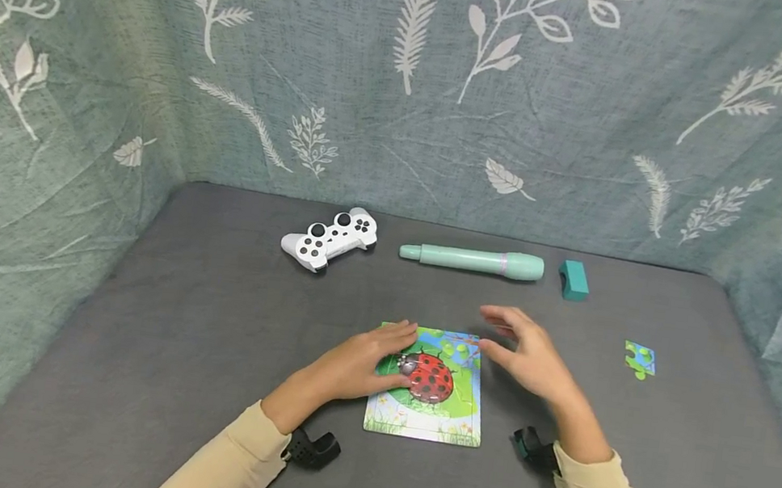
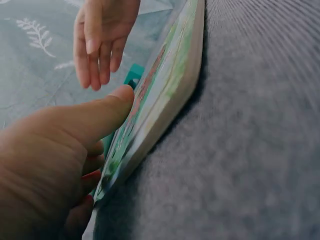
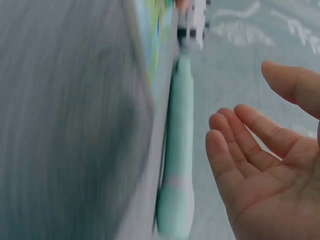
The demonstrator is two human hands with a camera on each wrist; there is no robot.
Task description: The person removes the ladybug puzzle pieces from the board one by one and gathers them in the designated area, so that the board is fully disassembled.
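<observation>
A square ladybug jigsaw puzzle [image 1: 432, 379] lies flat on the dark grey table, its picture facing up. My left hand [image 1: 359, 361] rests over its left side, the thumb stretched across the picture. In the left wrist view, the left thumb [image 2: 107, 110] lies along the puzzle's face while the other fingers are partly hidden behind it. Just off the upper right corner, my right hand [image 1: 529, 356] hovers with its fingers loosely bent and nothing in them. The right wrist view shows that hand's empty palm [image 3: 280, 185].
One loose puzzle piece [image 1: 640, 360] lies far to the right. Behind the puzzle are a white game controller [image 1: 331, 238], a mint-green cylindrical tube [image 1: 471, 260] and a teal block with an arched notch [image 1: 574, 281]. A leaf-patterned curtain [image 1: 352, 84] borders the table.
</observation>
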